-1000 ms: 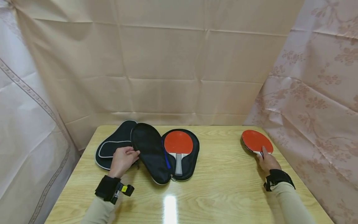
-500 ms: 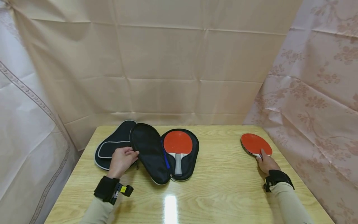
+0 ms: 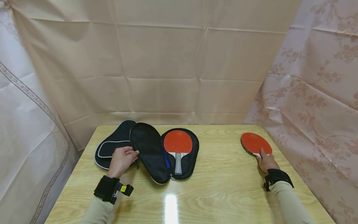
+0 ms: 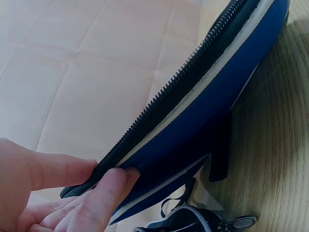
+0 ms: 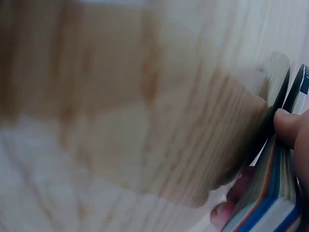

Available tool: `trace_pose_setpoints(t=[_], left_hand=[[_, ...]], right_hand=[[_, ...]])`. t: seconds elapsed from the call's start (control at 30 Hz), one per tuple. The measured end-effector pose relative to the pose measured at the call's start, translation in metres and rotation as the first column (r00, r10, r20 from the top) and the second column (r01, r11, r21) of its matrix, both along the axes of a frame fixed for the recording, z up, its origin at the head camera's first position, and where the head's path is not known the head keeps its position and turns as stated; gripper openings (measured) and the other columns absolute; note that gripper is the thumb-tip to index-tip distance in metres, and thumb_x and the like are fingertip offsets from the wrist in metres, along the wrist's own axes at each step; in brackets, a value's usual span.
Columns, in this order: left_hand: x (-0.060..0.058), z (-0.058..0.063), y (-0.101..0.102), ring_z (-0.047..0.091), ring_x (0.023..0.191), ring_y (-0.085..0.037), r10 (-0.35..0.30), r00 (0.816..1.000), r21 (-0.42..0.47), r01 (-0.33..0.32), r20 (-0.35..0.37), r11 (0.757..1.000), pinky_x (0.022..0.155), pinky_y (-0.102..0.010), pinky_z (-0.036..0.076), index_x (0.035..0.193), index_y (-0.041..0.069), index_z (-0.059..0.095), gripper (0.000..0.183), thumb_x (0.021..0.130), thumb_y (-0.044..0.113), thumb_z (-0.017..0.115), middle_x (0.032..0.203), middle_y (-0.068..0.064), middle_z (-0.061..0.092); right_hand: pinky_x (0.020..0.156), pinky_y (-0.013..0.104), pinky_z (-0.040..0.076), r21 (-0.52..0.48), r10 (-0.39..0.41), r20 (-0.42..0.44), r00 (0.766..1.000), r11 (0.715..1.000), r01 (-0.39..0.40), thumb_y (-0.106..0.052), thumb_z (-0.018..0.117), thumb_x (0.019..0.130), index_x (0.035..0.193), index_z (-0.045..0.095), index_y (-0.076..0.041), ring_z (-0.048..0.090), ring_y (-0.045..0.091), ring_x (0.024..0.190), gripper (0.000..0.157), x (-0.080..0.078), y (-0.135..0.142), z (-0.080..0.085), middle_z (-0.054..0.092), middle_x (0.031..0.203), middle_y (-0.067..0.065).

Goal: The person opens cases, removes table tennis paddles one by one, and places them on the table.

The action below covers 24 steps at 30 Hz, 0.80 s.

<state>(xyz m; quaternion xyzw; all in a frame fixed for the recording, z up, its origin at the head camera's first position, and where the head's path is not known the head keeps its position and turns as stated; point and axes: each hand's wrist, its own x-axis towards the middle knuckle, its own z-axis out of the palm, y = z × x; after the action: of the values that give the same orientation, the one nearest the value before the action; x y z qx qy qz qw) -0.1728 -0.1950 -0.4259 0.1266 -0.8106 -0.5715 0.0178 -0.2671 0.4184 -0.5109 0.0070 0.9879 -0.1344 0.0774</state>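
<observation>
My left hand [image 3: 122, 160] pinches the left edge of the raised flap [image 3: 149, 152] of a black table tennis paddle case. Close up in the left wrist view, thumb and fingers hold the zipped rim [image 4: 159, 99], with the flap's blue outer side [image 4: 193, 130] facing the camera. The case's other half [image 3: 194, 155] lies flat and bears a red paddle [image 3: 178, 143], handle toward me. At the right, my right hand [image 3: 267, 162] grips the handle of a second red paddle [image 3: 255, 142], red face up. The striped handle end [image 5: 273, 203] shows in the right wrist view.
A second black case [image 3: 112, 147] with white piping lies closed at the back left, partly behind the flap and my left hand. The wooden table [image 3: 218, 193] ends at a beige cloth [image 3: 167, 77] behind, with a floral cloth [image 3: 316, 102] on the right.
The paddle in my right hand has come slightly down and toward me, and its blade has tilted flatter. My left hand keeps its hold on the flap.
</observation>
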Motion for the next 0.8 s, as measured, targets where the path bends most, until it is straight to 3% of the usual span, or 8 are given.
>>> trace_pose_setpoints(t=[0.33, 0.8], left_hand=[[0.0018, -0.0001, -0.0003, 0.071, 0.091, -0.015, -0.001, 1.000, 0.012, 0.001, 0.005, 1.000, 0.080, -0.029, 0.059, 0.120, -0.012, 0.062, 0.032, 0.095, 0.007, 0.065, 0.106, -0.022, 0.072], [0.0037, 0.0003, -0.0007, 0.072, 0.088, -0.016, -0.002, 1.000, 0.012, 0.002, -0.003, 1.000, 0.077, -0.027, 0.060, 0.117, -0.012, 0.064, 0.030, 0.094, 0.007, 0.066, 0.102, -0.021, 0.073]], right_hand=[[0.093, 0.072, 0.039, 0.018, -0.045, 0.052, 0.998, 0.999, 0.044, -0.018, 0.040, 0.105, 0.149, 0.012, 0.012, 0.035, 0.072, 0.115, 0.060, 0.0022, -0.0037, 0.0026, 0.027, 0.125, 0.057], [0.095, 0.073, 0.036, -0.041, -0.075, 0.112, 0.991, 0.996, 0.080, -0.022, 0.038, 0.106, 0.153, 0.004, 0.007, 0.030, 0.072, 0.118, 0.065, 0.0003, -0.0008, -0.0008, 0.018, 0.128, 0.056]])
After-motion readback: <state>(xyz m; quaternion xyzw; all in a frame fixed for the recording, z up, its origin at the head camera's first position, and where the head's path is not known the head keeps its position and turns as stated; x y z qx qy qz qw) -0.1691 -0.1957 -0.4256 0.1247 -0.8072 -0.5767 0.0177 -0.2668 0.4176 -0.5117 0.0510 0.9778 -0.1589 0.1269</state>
